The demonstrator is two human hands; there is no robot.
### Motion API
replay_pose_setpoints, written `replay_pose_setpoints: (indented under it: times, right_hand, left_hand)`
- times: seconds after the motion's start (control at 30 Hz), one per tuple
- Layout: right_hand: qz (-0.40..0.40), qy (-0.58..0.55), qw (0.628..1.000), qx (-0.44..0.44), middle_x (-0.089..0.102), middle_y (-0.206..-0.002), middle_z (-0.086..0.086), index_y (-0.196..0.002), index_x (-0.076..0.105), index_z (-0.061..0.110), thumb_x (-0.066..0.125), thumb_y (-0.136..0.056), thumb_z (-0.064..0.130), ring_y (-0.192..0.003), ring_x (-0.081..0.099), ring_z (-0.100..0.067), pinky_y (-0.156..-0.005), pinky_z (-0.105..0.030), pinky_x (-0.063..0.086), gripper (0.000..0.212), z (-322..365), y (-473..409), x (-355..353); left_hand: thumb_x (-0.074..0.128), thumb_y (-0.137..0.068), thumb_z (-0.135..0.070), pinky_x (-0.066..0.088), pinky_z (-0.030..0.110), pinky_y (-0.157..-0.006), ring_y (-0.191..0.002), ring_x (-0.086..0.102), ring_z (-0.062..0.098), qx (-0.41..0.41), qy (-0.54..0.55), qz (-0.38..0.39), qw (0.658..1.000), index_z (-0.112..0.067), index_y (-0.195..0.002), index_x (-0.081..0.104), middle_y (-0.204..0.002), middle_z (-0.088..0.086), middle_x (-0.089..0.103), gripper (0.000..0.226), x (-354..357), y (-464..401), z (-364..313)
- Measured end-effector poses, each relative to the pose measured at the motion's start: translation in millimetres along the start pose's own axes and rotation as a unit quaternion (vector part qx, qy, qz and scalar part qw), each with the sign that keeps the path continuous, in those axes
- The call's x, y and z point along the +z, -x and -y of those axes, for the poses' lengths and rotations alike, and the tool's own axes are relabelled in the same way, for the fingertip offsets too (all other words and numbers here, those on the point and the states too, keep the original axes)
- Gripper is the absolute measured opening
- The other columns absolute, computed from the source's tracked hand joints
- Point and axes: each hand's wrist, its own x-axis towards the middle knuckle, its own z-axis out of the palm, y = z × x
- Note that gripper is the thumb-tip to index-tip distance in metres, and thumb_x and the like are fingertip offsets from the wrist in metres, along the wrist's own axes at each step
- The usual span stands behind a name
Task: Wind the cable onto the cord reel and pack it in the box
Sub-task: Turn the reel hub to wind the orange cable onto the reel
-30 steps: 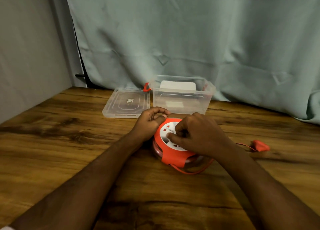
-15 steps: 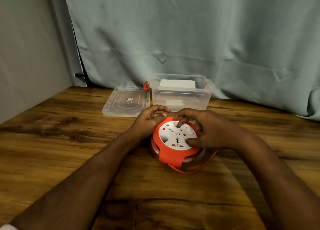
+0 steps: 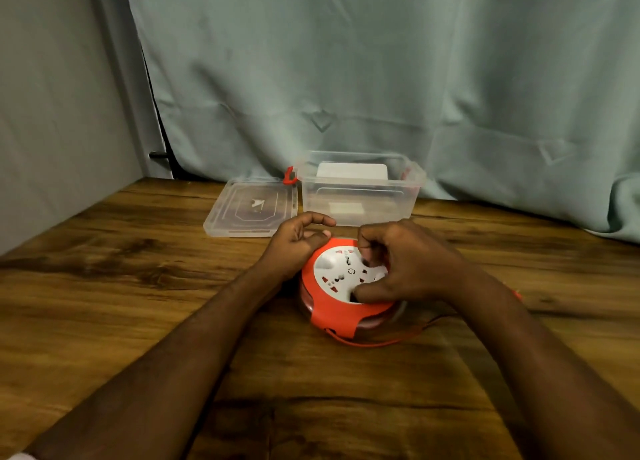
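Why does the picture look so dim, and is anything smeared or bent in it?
Head view: low, warm light, with soft shadows under the forearms on the wooden table; the right hand on the cord reel is slightly motion-blurred, the left hand sharper; the wide lens bows the table's edges; the clear box shows faint glare.

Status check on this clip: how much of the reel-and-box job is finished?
Done: the box stands open, its lid flat beside it. In hand: left hand steadies the cord reel; right hand works its white face. Left: loose cable still trails out; packing not started.
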Motion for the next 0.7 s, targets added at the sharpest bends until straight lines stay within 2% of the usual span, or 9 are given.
replay_pose_setpoints:
  times: [0.1,0.17,0.33,0.47,0.53,0.6,0.7]
  right_hand:
    - [-0.020,0.042,0.999,0.005,0.053,-0.059,0.010,-0.067,0.055,0.021,0.079,-0.056,0.066,-0.058,0.047,-0.005,-0.054,-0.028,0.034,0.052,4.5,-1.6,5.0]
    - [-0.032,0.053,0.998,0.008,0.050,-0.056,0.010,-0.062,0.054,0.019,0.077,-0.057,0.069,-0.057,0.045,-0.005,-0.054,-0.027,0.031,0.055,7.2,-2.7,9.0]
    - [-0.056,0.053,0.997,0.011,0.038,-0.052,0.013,-0.049,0.038,0.026,0.074,-0.065,0.074,-0.057,0.039,-0.005,-0.062,-0.029,0.033,0.062,11.3,-6.3,18.7]
    - [-0.073,0.047,0.996,0.006,0.043,-0.051,0.012,-0.049,0.044,0.025,0.072,-0.072,0.070,-0.055,0.042,-0.004,-0.062,-0.028,0.032,0.058,10.6,-7.7,21.6]
    - [-0.077,0.019,0.997,-0.018,0.057,-0.058,0.012,-0.059,0.057,0.025,0.076,-0.075,0.054,-0.058,0.052,-0.003,-0.059,-0.026,0.037,0.038,5.5,-5.8,12.7]
    - [-0.047,-0.029,0.998,-0.036,0.069,-0.078,0.018,-0.079,0.067,0.031,0.080,-0.074,0.030,-0.065,0.059,0.004,-0.060,-0.024,0.042,0.014,-2.4,-3.6,0.1]
    - [0.032,-0.089,0.995,-0.032,0.072,-0.109,0.019,-0.105,0.068,0.035,0.084,-0.073,0.012,-0.066,0.057,0.016,-0.057,-0.010,0.038,0.043,-16.9,-2.0,-8.2]
  left_hand:
    - [0.060,-0.097,-0.006,0.056,0.059,-0.078,-0.082,0.066,0.040,0.004,0.005,-0.004,1.000,-0.009,-0.113,0.066,-0.102,0.032,0.069,0.018,1.3,-0.5,0.8]
    - [0.060,-0.097,-0.005,0.054,0.063,-0.080,-0.085,0.066,0.046,0.007,0.002,-0.006,1.000,-0.009,-0.113,0.066,-0.103,0.034,0.069,0.017,1.7,-0.3,0.3]
    - [0.058,-0.098,-0.006,0.056,0.059,-0.079,-0.086,0.068,0.046,0.009,-0.011,-0.003,1.000,-0.007,-0.115,0.065,-0.102,0.030,0.070,0.019,1.7,-0.3,-1.2]
    - [0.057,-0.098,-0.005,0.056,0.058,-0.080,-0.088,0.068,0.047,0.005,-0.013,0.001,1.000,-0.008,-0.114,0.065,-0.104,0.029,0.070,0.018,0.6,-0.5,-0.2]
    - [0.057,-0.099,-0.006,0.055,0.058,-0.081,-0.084,0.066,0.041,0.003,-0.005,0.004,1.000,-0.009,-0.113,0.065,-0.104,0.030,0.070,0.017,0.2,-1.7,0.8]
    - [0.057,-0.099,-0.007,0.056,0.056,-0.080,-0.083,0.066,0.039,0.000,-0.008,0.009,1.000,-0.011,-0.113,0.066,-0.103,0.029,0.070,0.018,-0.4,-2.5,1.1]
    - [0.057,-0.099,-0.009,0.056,0.050,-0.078,-0.082,0.067,0.037,-0.005,-0.008,0.020,1.000,-0.013,-0.114,0.066,-0.103,0.025,0.072,0.018,-1.7,-2.5,1.0]
